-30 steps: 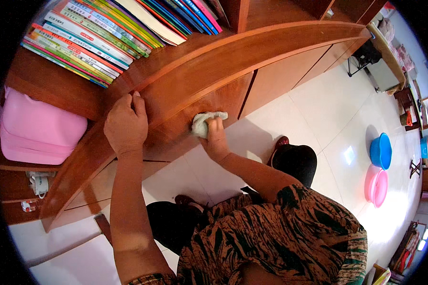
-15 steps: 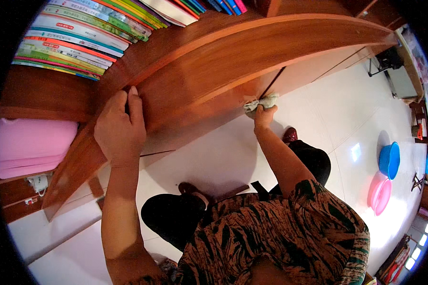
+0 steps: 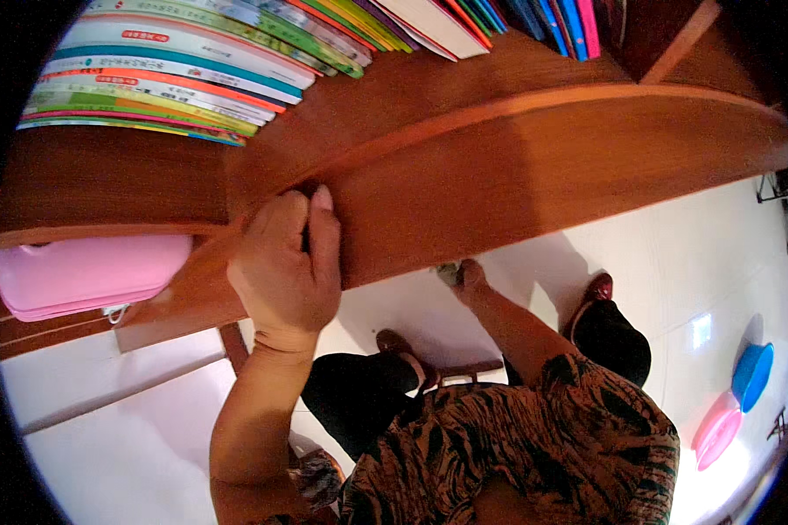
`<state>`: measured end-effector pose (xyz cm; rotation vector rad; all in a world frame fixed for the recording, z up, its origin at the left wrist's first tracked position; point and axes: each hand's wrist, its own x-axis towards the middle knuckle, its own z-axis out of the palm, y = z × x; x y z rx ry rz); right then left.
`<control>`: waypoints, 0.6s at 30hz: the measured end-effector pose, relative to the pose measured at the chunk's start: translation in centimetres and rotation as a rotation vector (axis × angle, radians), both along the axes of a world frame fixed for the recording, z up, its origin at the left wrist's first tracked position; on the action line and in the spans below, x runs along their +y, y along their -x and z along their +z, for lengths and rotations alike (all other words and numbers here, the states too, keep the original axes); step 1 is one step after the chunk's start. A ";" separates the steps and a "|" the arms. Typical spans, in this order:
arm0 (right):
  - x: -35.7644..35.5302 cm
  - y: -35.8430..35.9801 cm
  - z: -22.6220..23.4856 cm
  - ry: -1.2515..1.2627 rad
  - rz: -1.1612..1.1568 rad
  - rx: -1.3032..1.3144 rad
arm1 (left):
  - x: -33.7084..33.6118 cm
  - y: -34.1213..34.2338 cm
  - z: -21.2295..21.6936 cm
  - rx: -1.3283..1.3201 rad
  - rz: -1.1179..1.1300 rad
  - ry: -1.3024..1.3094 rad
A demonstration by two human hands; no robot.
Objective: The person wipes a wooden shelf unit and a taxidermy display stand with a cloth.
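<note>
A long reddish-brown wooden panel (image 3: 446,184) runs across the front of a shelf unit. My left hand (image 3: 289,258) is closed over its upper edge, the thumb lying along the near face and the fingertips hidden behind. Lower down, my right hand (image 3: 473,276) is at the panel's bottom edge, its fingers partly out of sight. It is closed on a greyish cloth (image 3: 447,273), of which only a small bunched part shows.
Rows of books (image 3: 175,74) fill the shelf behind the panel. A pink case (image 3: 92,273) sits in the compartment at left. On the pale floor to the right are a blue basin (image 3: 752,376) and a pink basin (image 3: 718,433). My dark-trousered knees (image 3: 359,398) are below.
The view has shifted, bringing the books closer. My right hand with the cloth has gone from the panel's front face to its lower edge, now partly hidden. The left hand keeps its hold.
</note>
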<state>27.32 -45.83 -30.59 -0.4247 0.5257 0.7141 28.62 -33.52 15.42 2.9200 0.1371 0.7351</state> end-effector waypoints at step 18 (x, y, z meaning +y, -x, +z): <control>2.8 -0.6 0.6 -0.196 0.287 0.030 | -0.2 0.6 0.5 0.048 0.064 0.017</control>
